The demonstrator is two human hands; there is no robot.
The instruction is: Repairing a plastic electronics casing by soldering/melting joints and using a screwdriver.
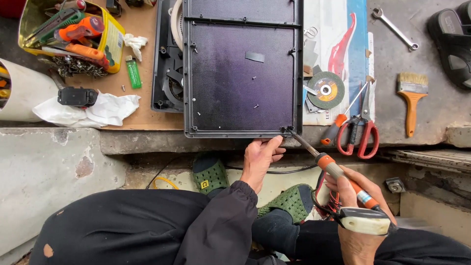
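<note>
Large flat dark perforated panel in grey plastic frame (235,73), lying flat just beyond both grips. Left hand (260,159) with fingers pressed on its near edge, closed on nothing, for steadying. Right hand (360,216) wrapped around orange-handled soldering iron (338,174), tip slanted to the frame's near corner.

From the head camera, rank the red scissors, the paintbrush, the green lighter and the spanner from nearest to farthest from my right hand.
From the right hand, which holds the soldering iron:
1. Red scissors, just above it on the ledge.
2. Paintbrush, up and to the right.
3. Spanner, top right, near the far edge.
4. Green lighter, far left on the board.
</note>
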